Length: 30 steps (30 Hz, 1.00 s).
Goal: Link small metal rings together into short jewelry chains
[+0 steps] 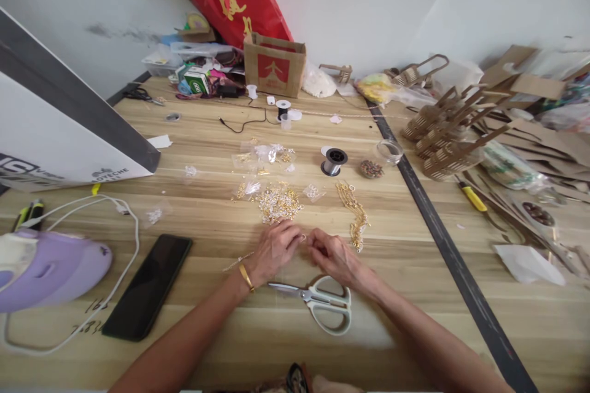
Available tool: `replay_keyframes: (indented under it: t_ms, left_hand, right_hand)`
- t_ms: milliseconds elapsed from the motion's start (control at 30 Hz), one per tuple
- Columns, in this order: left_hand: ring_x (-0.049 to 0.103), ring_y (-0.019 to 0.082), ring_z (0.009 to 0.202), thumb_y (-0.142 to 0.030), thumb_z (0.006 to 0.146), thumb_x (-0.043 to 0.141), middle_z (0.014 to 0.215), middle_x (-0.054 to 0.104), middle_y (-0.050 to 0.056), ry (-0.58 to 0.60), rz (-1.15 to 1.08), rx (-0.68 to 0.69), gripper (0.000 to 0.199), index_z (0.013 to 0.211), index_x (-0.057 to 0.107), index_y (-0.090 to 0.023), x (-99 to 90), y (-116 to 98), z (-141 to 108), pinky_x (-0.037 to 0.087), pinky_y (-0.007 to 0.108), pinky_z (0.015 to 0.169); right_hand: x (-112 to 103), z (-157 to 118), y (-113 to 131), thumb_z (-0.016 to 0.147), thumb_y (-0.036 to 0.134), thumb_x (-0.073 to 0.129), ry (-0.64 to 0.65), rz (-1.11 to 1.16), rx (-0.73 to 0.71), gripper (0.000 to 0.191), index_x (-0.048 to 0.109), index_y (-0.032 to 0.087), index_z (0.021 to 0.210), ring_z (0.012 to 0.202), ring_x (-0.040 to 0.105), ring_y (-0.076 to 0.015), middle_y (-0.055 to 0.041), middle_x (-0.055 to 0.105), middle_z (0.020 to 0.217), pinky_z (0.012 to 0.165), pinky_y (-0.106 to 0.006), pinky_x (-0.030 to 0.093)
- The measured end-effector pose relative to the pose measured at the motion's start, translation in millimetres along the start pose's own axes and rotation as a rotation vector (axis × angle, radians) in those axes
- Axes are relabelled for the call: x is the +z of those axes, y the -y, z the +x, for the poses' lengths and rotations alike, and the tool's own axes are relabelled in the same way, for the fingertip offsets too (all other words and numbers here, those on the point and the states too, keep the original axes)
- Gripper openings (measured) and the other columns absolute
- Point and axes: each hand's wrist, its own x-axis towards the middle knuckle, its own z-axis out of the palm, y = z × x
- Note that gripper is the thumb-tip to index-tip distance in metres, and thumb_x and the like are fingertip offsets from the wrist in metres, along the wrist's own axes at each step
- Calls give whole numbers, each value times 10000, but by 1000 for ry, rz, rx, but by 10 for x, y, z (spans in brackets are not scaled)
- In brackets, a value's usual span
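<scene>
My left hand (276,249) is closed in a pinch, its fingertips at a small shiny ring-shaped piece (303,237). From under its wrist side trails a thin beaded strand (237,262). Facing it, my right hand (334,253) has curled, pinched fingers just right of that piece; what they grip is too small to make out. Just beyond the hands lies a loose pile of gold and clear beads (279,201). Several gold chains (354,215) lie to the right. Scissors with pale handles (329,306) rest below the hands, blades pointing left.
Left of my forearm are a black phone (147,287), a white cable (137,230) and a purple device (59,264). A wire spool (334,161) and a dish of dark beads (371,168) stand beyond the chains. Small woven baskets (449,153) and a yellow cutter (474,198) lie right.
</scene>
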Motion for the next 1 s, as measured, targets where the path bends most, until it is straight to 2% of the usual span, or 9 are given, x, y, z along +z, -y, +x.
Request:
replay_keyframes:
  t_ms: [67,167,300,433,500,700,833,900,1000]
  left_hand:
    - [519,165,784,-205,912,446,775,584,35,-10,-7,-9,210,746,568,-164,9,9,2,422,291,735]
    - [527,168,809,-206,915,442,802,600,39,-21,-18,-11,195,780,577,-170,30,30,-8,424,297,761]
    - [529,165,801,-189,912,445,815,606,44,-22,-16,11,186,785,578,-166,60,47,-18,427,301,764]
    - [524,166,799,-189,912,450,802,604,42,-52,-14,58,188,777,578,-162,86,42,-14,428,307,772]
    - [523,166,792,-186,909,458,791,602,41,-63,-8,67,187,770,581,-162,96,36,-12,430,305,761]
    - [520,169,793,-188,902,477,779,603,38,-65,11,96,184,759,589,-160,97,17,-8,431,310,773]
    - [526,171,790,-185,893,493,770,603,43,-86,-1,104,177,758,604,-158,82,-4,-4,444,312,771]
    - [538,175,828,-177,887,500,811,620,47,-79,-29,119,145,811,622,-159,69,-15,-7,453,319,792]
    - [547,188,953,-179,879,516,974,636,56,-65,-84,145,183,1033,613,-181,32,-32,-17,450,355,883]
  right_hand:
    - [-107,-39,14,862,142,465,-1,-91,27,116,517,172,961,510,520,-110,35,584,605,508,-191,341]
    - [-346,-161,33,871,185,501,-5,-368,35,95,593,194,851,606,594,-144,-11,648,696,562,-221,354]
    - [-758,-442,31,910,240,467,-114,-631,75,188,625,215,813,692,627,-178,-42,670,769,578,-243,365]
    - [-1118,-725,22,929,337,439,-203,-623,57,235,627,228,842,647,601,-159,-48,653,779,568,-246,399]
    - [-1211,-802,50,922,361,455,-182,-517,41,232,615,212,845,603,571,-142,-46,634,772,544,-240,407]
    - [-1085,-714,292,909,354,493,-43,113,-46,255,581,176,749,897,592,-197,-101,619,970,699,-275,480]
    - [-883,-558,437,915,353,499,139,555,-153,262,576,152,766,800,606,-177,-122,650,931,679,-297,484]
    - [-818,-499,469,911,360,514,169,592,-177,264,591,144,778,710,580,-150,-87,644,810,635,-274,462]
    - [-767,-442,462,924,433,466,101,475,-136,348,622,135,832,726,560,-150,-71,612,788,662,-274,448]
